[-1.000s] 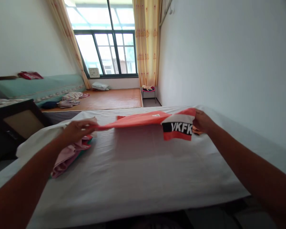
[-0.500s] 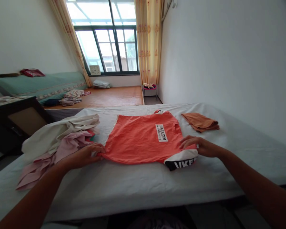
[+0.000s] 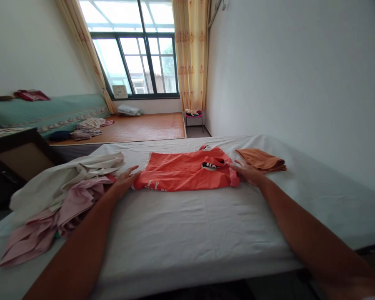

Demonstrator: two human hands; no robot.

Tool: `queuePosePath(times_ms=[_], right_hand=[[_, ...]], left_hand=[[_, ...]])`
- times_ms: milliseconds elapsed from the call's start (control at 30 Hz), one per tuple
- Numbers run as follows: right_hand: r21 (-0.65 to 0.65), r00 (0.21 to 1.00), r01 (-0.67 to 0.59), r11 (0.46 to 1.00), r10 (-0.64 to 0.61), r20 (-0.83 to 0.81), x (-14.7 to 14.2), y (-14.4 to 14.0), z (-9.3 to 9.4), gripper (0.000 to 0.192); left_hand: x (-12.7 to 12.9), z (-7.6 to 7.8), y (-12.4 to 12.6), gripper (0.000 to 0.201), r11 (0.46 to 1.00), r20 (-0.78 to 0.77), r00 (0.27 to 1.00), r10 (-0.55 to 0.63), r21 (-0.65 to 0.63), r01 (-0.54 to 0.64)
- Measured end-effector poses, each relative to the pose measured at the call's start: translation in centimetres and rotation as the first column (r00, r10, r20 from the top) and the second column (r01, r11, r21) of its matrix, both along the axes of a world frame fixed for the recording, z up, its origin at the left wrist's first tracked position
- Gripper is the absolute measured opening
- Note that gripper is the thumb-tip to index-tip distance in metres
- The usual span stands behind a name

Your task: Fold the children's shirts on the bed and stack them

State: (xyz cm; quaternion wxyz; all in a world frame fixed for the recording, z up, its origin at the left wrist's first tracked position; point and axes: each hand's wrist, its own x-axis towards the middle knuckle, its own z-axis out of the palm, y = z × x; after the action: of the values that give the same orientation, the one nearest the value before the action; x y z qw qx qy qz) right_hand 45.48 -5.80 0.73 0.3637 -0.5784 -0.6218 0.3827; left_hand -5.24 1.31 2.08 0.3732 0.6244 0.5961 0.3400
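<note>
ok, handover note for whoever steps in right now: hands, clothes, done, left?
Left hand: open, flat at the left edge of the orange T-shirt.
Right hand: open, flat at the shirt's right edge.
The shirt lies on the white sheet, folded in half.
Folded orange cloth lies beyond the right hand; loose pile of pink and cream clothes at left.
Done: one fold of the shirt.
Left: probably further folds, and the pile looks unfolded.

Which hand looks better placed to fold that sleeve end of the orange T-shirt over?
Probably the right hand. It rests flat at the sleeve end of the orange T-shirt, beside the black-and-white sleeve band. The left hand lies at the opposite edge, by the pile of clothes.
</note>
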Motion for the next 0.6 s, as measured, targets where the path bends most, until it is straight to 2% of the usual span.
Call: queuePosePath(times_ms=[100,167,267,333,433,500,600], right_hand=[[-0.103,0.995,-0.073,0.992,0.065,-0.078,0.4,-1.5,0.8,0.102],[-0.067,0.988,-0.149,0.987,0.151,0.018,-0.1,-1.9,1.3,0.108],[0.057,0.969,-0.154,0.986,0.139,0.202,-0.7,-1.6,1.4,0.09],[0.177,0.967,-0.087,0.98,0.04,0.251,-0.8,-1.1,1.3,0.077],[0.354,0.971,0.086,0.931,-0.159,0.18,-0.4,-0.7,1.4,0.065],[0.36,0.978,0.154,0.92,-0.195,0.081,-0.2,-0.7,1.6,0.061],[0.24,0.991,0.1,0.966,-0.119,0.066,-0.6,-1.0,1.4,0.063]], left_hand=[[-0.5,0.2,-0.7,0.079,0.99,-0.062,0.988,-0.139,0.018,0.14],[-0.5,0.1,-0.6,0.076,0.979,-0.134,0.973,-0.19,0.05,0.198],[-0.6,-0.5,0.1,0.067,0.978,-0.163,0.973,-0.162,0.104,0.18],[-0.7,-0.8,0.5,0.065,0.982,-0.116,0.986,-0.117,0.137,0.133],[-0.7,-1.0,0.8,0.065,0.983,-0.029,0.997,-0.066,0.172,0.07],[-0.5,-0.7,0.6,0.063,0.983,-0.014,0.999,-0.049,0.174,0.051],[0.1,-0.4,0.0,0.06,0.988,-0.029,0.998,-0.049,0.145,0.053]])
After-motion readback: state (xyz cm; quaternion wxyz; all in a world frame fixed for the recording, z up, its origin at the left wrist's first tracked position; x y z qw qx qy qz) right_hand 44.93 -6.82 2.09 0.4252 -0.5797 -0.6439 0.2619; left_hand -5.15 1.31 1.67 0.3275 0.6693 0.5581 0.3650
